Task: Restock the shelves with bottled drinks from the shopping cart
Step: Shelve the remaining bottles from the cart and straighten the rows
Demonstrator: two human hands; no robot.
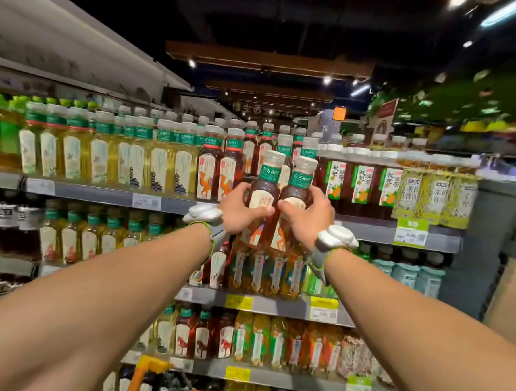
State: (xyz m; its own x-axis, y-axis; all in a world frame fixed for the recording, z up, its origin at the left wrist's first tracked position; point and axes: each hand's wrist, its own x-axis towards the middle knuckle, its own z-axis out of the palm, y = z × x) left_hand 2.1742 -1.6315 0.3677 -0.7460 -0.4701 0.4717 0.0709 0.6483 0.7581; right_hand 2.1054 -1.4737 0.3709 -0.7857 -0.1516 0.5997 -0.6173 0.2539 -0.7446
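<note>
My left hand (pixel 240 210) grips a dark tea bottle (pixel 264 192) with a white cap, a green neck band and a cream label. Right beside it, my right hand (pixel 309 216) holds a second matching bottle (pixel 297 191). Both bottles stand upright and touch each other, raised in front of the top shelf (pixel 107 194). Behind them on that shelf stand matching dark bottles (pixel 219 172) with camel labels. Both wrists carry white bands. The orange shopping cart (pixel 148 375) shows at the bottom edge, its contents mostly hidden.
The top shelf holds yellow tea bottles (pixel 118 158) at left and boxed-label dark drinks (pixel 362 183) at right. Lower shelves (pixel 260 304) are packed with several more bottles. A cardboard box (pixel 511 301) sits at far right beyond the shelf end.
</note>
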